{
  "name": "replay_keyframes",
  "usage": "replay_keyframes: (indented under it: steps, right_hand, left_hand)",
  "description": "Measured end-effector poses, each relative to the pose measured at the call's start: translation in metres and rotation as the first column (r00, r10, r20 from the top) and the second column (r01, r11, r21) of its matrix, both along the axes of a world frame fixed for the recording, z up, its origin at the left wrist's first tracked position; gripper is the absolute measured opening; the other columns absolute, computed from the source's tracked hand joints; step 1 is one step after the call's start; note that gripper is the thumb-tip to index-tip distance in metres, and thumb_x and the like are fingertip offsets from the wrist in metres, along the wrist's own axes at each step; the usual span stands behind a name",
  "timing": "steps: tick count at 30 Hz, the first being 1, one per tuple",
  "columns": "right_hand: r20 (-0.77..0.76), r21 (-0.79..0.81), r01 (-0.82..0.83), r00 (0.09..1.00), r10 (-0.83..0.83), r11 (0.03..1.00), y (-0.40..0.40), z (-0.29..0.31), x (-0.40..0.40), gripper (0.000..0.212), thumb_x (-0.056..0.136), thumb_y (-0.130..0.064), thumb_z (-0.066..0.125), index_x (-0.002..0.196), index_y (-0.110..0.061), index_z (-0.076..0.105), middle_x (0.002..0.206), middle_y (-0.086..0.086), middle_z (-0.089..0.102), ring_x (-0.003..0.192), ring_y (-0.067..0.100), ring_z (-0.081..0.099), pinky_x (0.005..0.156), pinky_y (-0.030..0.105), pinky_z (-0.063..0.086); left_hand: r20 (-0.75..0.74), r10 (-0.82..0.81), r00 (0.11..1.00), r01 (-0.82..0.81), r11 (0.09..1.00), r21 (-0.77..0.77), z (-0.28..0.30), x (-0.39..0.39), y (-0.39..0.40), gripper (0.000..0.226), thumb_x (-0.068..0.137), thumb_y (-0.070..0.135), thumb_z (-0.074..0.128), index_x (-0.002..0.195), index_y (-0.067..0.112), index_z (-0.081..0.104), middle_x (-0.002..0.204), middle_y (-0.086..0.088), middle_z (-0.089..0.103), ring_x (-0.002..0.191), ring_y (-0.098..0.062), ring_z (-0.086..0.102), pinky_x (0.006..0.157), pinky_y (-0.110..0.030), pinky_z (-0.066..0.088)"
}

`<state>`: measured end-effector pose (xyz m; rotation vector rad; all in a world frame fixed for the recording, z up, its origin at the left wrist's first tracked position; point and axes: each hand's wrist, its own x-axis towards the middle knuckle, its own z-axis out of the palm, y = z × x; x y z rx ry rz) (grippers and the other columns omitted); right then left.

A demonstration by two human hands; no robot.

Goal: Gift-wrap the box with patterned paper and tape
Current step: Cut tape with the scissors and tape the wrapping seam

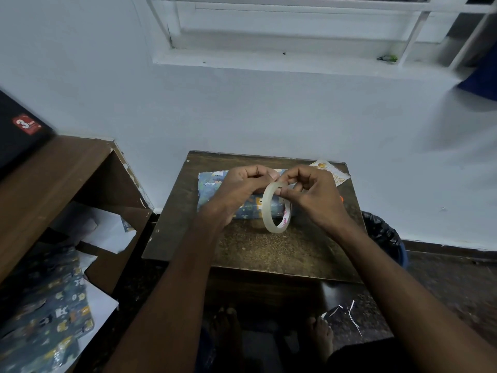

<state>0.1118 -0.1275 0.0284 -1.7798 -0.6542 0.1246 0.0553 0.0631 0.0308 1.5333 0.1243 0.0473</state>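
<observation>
Over at nine o'clock I see a brown shelf unit (53, 168) with a dark box (18, 133) on top carrying a red sticker, and below it, at about seven o'clock, loose sheets of blue patterned paper (45, 313) lying with some white sheets. Moving toward centre, a small dark table (242, 251) stands against the pale wall, and on it lies the wrapped box (212, 184), already covered in the same blue patterned paper, toward the table's twelve o'clock edge. My left hand (239, 192) hovers above the box with fingers curled, pinching at the top of the tape roll (275, 208). My right hand (309, 192) grips the roll's upper rim between thumb and fingers, holding the ring upright just in front of the box. At one o'clock on the table a scrap of paper with yellow print (330, 170) rests near the corner. Further right, at three o'clock, a bin with a black liner (384, 235) sits on the floor beside the table
</observation>
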Motion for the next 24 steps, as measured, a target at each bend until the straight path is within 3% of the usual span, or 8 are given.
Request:
replay_keyframes:
  steps: [5,8,11,13,17,19,24]
  right_hand:
    - [-0.08,0.004,-0.021,0.997,0.022,1.0,0.001,0.0,-0.001,0.017,0.086,-0.005,0.083,0.092,-0.02,0.079,0.084,0.004,0.077,0.06,0.016,0.061,0.059,0.028,0.053]
    - [-0.268,0.112,-0.068,0.958,0.096,0.991,0.003,0.001,-0.003,0.017,0.089,0.007,0.073,0.097,-0.007,0.078,0.085,0.018,0.075,0.056,0.016,0.063,0.047,0.023,0.046]
    - [-0.383,0.194,-0.094,0.909,0.164,0.976,0.003,0.004,-0.009,0.015,0.09,0.006,0.074,0.103,0.0,0.077,0.098,0.027,0.076,0.062,0.016,0.066,0.055,0.024,0.049]
    - [-0.43,0.225,-0.111,0.88,0.201,0.968,0.002,0.008,-0.012,0.013,0.091,0.002,0.074,0.104,0.004,0.075,0.099,0.029,0.075,0.058,0.009,0.066,0.052,0.018,0.05]
    - [-0.453,0.239,-0.162,0.854,0.257,0.957,0.002,0.014,-0.017,0.018,0.094,0.004,0.069,0.106,0.017,0.068,0.088,0.025,0.075,0.051,0.006,0.063,0.047,0.015,0.047]
    - [-0.443,0.231,-0.167,0.859,0.257,0.959,0.004,0.016,-0.02,0.018,0.094,0.005,0.068,0.104,0.021,0.066,0.095,0.036,0.07,0.053,0.006,0.065,0.046,0.015,0.046]
    - [-0.397,0.215,-0.113,0.898,0.192,0.97,0.009,0.019,-0.025,0.005,0.093,0.006,0.07,0.098,0.006,0.072,0.095,0.035,0.071,0.051,0.005,0.063,0.046,0.016,0.045]
  left_hand:
    - [0.026,0.011,1.0,-0.011,1.0,-0.002,-0.003,0.001,0.001,0.009,0.099,0.015,0.071,0.103,0.009,0.077,0.103,-0.01,0.078,0.097,-0.018,0.073,0.091,-0.029,0.057]
    - [0.069,0.01,0.998,-0.01,1.0,-0.006,-0.003,0.001,0.0,0.006,0.099,0.011,0.07,0.097,0.012,0.075,0.096,-0.005,0.076,0.092,-0.015,0.072,0.089,-0.028,0.058]
    - [0.096,-0.011,0.995,0.011,1.0,-0.002,-0.004,0.0,0.002,0.007,0.099,0.007,0.069,0.097,0.012,0.074,0.094,-0.001,0.077,0.089,-0.011,0.072,0.083,-0.024,0.058]
    - [0.103,-0.009,0.995,0.008,1.0,0.012,-0.005,0.001,0.003,0.008,0.099,0.006,0.069,0.096,0.012,0.074,0.1,-0.004,0.076,0.091,-0.012,0.071,0.082,-0.024,0.058]
    - [0.132,0.04,0.99,-0.046,0.998,0.044,-0.005,0.002,0.002,0.013,0.101,0.008,0.067,0.093,0.016,0.073,0.104,-0.007,0.072,0.09,-0.014,0.066,0.081,-0.025,0.058]
    - [0.146,0.065,0.987,-0.072,0.997,0.039,-0.006,0.003,0.001,0.013,0.102,0.008,0.066,0.093,0.016,0.073,0.1,-0.003,0.07,0.087,-0.013,0.064,0.08,-0.025,0.057]
    - [0.172,0.098,0.98,-0.1,0.995,-0.001,-0.006,0.005,0.0,0.01,0.103,0.006,0.063,0.097,0.01,0.07,0.099,-0.008,0.069,0.08,-0.01,0.065,0.076,-0.025,0.058]
